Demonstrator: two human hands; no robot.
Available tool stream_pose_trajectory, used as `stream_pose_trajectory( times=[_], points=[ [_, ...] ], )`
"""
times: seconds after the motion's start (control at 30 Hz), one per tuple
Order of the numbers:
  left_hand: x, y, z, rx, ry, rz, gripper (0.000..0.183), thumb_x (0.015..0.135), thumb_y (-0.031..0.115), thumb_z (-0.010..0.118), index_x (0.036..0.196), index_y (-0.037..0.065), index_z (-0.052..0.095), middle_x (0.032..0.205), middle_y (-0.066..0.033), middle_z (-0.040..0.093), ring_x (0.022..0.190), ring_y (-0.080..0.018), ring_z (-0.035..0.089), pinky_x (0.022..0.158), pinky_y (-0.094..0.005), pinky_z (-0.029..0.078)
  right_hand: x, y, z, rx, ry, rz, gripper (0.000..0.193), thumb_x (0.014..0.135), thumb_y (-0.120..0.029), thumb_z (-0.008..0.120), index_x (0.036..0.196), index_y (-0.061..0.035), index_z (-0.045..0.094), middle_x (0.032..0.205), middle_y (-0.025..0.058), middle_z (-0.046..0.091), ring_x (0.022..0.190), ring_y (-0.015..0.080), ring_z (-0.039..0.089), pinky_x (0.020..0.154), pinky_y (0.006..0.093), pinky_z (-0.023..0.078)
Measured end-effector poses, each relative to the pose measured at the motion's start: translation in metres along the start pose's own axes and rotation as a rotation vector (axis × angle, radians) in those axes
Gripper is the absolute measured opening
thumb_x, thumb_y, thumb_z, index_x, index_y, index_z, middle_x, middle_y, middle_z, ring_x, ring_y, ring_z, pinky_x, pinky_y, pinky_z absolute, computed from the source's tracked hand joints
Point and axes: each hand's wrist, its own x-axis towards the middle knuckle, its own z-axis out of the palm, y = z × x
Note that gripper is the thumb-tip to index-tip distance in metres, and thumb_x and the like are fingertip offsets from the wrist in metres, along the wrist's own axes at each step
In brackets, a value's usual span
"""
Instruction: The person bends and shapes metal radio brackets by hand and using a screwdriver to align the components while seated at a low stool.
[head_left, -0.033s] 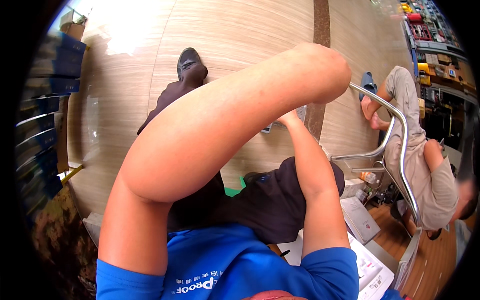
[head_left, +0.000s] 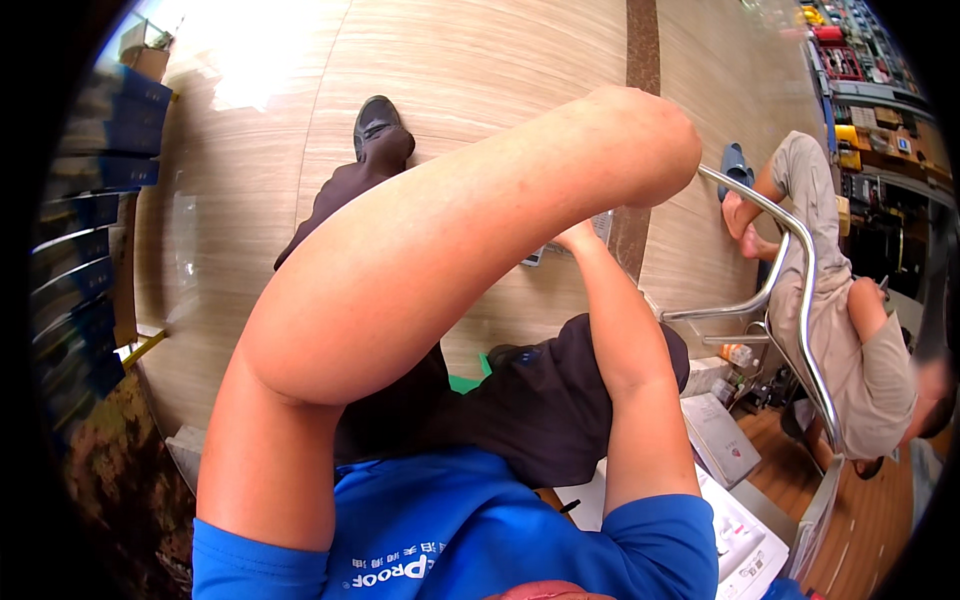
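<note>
My left forearm (head_left: 450, 240) stretches across the middle of the picture toward the upper right. It ends at the rounded bend of my left hand (head_left: 655, 140), whose fingers are turned out of sight. Below it, my right forearm (head_left: 615, 310) rises from the right sleeve. Only a small part of my right hand (head_left: 577, 236) shows under the left forearm; its fingers are hidden. Beside that hand, bits of a flat grey thing (head_left: 535, 258) stick out, too covered to name. Whether either hand holds it cannot be seen.
A chromed tube frame (head_left: 805, 290) stands at the right, close to a seated person in beige (head_left: 810, 240). Papers (head_left: 735, 530) and a grey box (head_left: 718, 438) lie at my lower right. Blue boxes (head_left: 110, 120) are stacked along the left. My black shoe (head_left: 378, 122) rests on the tiled floor.
</note>
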Motion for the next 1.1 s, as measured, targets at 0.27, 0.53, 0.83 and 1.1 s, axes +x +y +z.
stream_pose_trajectory(
  times=[0.27, 0.53, 0.83, 1.1],
  points=[
    [0.005, 0.005, 0.006, 0.044, -0.054, -0.007, 0.020, 0.082, 0.001, 0.060, 0.101, 0.001, 0.067, 0.096, -0.0159, 0.071, 0.096, -0.0317, 0.069, 0.079, -0.0421, 0.056, -0.001, -0.014, -0.008, -0.002, 0.004, 0.028, 0.029, 0.096, -0.023, 0.055, 0.121, -0.0105, 0.063, 0.123, 0.0215, 0.062, 0.116, 0.0390, 0.058, 0.097, 0.0486, 0.046],
    [0.009, 0.010, 0.009, 0.046, -0.108, -0.023, 0.020, 0.082, 0.000, 0.060, 0.100, 0.000, 0.068, 0.097, -0.0161, 0.071, 0.096, -0.0319, 0.069, 0.079, -0.0422, 0.056, -0.005, -0.039, -0.028, 0.024, 0.068, 0.066, 0.033, 0.093, -0.020, 0.056, 0.125, -0.0147, 0.062, 0.127, 0.0199, 0.060, 0.119, 0.0387, 0.056, 0.099, 0.0476, 0.046],
    [0.012, 0.006, 0.015, 0.071, -0.086, 0.003, 0.018, 0.084, 0.002, 0.060, 0.100, 0.001, 0.068, 0.096, -0.0157, 0.071, 0.095, -0.0320, 0.069, 0.078, -0.0419, 0.056, -0.006, -0.073, -0.061, -0.105, -0.032, 0.155, 0.027, 0.092, -0.022, 0.059, 0.117, -0.0146, 0.066, 0.119, 0.0180, 0.065, 0.113, 0.0373, 0.060, 0.096, 0.0475, 0.048],
    [0.017, 0.008, 0.016, 0.085, -0.107, -0.017, 0.016, 0.089, 0.009, 0.061, 0.102, 0.002, 0.067, 0.099, -0.0147, 0.071, 0.098, -0.0315, 0.068, 0.080, -0.0424, 0.055, -0.004, -0.057, -0.060, 0.007, 0.003, 0.280, 0.029, 0.092, -0.027, 0.059, 0.114, -0.0088, 0.063, 0.115, 0.0197, 0.065, 0.107, 0.0386, 0.062, 0.093, 0.0491, 0.048]
  ],
)
